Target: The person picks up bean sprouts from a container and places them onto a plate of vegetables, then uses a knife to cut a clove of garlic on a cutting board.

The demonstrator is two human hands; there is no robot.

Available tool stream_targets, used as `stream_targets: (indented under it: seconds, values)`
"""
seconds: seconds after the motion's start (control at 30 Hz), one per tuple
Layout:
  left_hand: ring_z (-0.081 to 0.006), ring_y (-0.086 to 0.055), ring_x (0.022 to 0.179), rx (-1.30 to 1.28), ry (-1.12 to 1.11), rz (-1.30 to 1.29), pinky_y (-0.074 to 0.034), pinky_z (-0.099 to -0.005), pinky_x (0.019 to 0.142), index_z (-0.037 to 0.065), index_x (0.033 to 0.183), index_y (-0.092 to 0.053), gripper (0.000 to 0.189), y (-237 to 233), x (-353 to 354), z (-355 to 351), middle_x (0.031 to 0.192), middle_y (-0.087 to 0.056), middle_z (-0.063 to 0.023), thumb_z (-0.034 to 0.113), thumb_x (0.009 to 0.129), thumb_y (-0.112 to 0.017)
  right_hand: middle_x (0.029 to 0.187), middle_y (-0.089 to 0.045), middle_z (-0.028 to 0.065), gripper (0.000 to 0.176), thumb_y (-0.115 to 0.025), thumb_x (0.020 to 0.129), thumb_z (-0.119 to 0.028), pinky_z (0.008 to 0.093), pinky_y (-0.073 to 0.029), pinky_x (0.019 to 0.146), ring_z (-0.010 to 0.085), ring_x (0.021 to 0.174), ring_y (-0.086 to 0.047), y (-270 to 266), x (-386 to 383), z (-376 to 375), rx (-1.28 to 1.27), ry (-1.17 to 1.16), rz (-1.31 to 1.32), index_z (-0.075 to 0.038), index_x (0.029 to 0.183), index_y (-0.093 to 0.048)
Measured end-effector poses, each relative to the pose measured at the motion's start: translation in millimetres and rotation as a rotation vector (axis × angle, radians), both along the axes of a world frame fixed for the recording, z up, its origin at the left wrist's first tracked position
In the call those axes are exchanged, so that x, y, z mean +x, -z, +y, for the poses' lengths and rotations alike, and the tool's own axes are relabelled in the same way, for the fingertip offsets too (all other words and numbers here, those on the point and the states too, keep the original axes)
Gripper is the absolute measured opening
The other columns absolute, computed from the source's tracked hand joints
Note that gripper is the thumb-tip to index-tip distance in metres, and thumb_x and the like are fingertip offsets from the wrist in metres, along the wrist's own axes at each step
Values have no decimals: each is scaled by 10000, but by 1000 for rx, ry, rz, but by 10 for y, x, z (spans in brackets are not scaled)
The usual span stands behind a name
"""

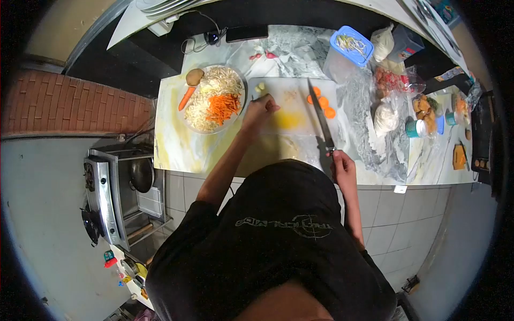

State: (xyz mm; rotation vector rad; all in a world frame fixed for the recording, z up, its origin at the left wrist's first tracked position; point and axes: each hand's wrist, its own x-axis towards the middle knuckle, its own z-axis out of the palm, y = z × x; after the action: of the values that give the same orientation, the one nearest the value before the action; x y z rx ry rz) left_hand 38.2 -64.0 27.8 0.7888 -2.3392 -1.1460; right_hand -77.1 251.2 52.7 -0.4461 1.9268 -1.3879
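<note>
My right hand grips a long kitchen knife by its handle, blade pointing away from me over the right part of the white cutting board. Orange carrot slices lie beside the blade. My left hand is closed over the board's left edge, and whatever its fingers hold is hidden. Just beyond it sit small pale pieces like garlic cloves. Finely chopped pale bits and a yellow stain mark the board's middle.
Left of the board, a large plate bears bean sprouts, shredded carrot, a whole carrot and a brown potato-like vegetable. Right stand a blue-lidded container and several plastic bags. A phone lies behind; a stove stands at left.
</note>
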Motion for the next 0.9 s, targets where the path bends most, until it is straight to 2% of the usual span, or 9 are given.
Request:
stream_targets:
  seconds: [0.1, 0.17, 0.27, 0.53, 0.6, 0.63, 0.7, 0.83, 0.9]
  values:
    - [-198, -607, 687, 69, 59, -39, -505, -358, 666, 26, 958, -638, 208, 196, -102, 100, 779, -646, -80, 155, 883, -783, 612, -410, -99, 382, -521, 1085, -380, 251, -236, 498, 24, 535, -310, -128, 83, -27, 72, -45, 130, -60, 999, -711]
    - [-281, -645, 832, -212, 65, 55, -513, -410, 759, 29, 972, -641, 199, 255, -114, 154, 887, -656, -118, 139, 876, -775, 626, -409, -102, 384, -523, 1086, -365, 258, -239, 522, 28, 571, -318, -87, 118, -4, 86, -79, 111, -48, 1000, -722]
    - [-358, -620, 962, -201, -3, 120, -496, -454, 852, 28, 984, -642, 207, 184, -17, 232, 972, -643, -147, 135, 865, -774, 623, -407, -98, 362, -532, 1083, -347, 256, -239, 513, 27, 563, -322, 85, 144, 13, 60, -92, 103, -48, 1000, -718]
    - [-359, -579, 958, -287, -75, 111, -472, -466, 861, 71, 987, -638, 213, 395, 245, 238, 970, -618, -110, 151, 840, -770, 600, -403, -58, 357, -543, 1077, -326, 279, -274, 509, 50, 564, -343, 52, 172, -107, 129, -139, 213, -17, 975, -688]
    - [-355, -575, 960, -298, -76, 100, -466, -470, 871, 81, 988, -641, 215, 385, 218, 265, 989, -615, -103, 160, 836, -772, 577, -411, 44, 335, -556, 1066, -292, 335, -316, 513, 113, 548, -361, -77, 187, -157, 147, -160, 359, 11, 964, -654]
    - [-352, -582, 980, -304, -86, 85, -464, -465, 890, 72, 984, -655, 196, 388, 200, 273, 999, -623, -109, 140, 839, -768, 577, -411, 44, 335, -556, 1066, -292, 335, -316, 513, 113, 548, -361, -119, 180, -177, 150, -161, 362, 11, 964, -654]
    - [-349, -589, 999, -304, -94, 72, -462, -461, 909, 63, 981, -670, 177, 434, 172, 274, 1008, -631, -115, 120, 842, -763, 749, -623, 313, 350, -569, 1046, -301, 463, -484, 631, 468, 691, -640, -204, 168, -215, 310, -236, 382, 31, 1049, -681]
    - [-335, -582, 985, -298, -90, 93, -446, -466, 899, 101, 965, -664, 155, 520, 155, 261, 993, -615, -94, 128, 844, -757, 703, -607, 316, 341, -571, 1043, -292, 496, -475, 600, 493, 704, -649, -339, 213, -295, 347, -234, 333, 31, 1048, -679]
    - [-329, -574, 976, -299, -86, 104, -438, -475, 885, 119, 968, -651, 152, 521, 155, 260, 990, -603, -86, 138, 852, -749, 664, -596, 307, 337, -571, 1041, -290, 503, -471, 582, 503, 677, -625, -222, 215, -282, 280, -241, 488, 30, 1037, -677]
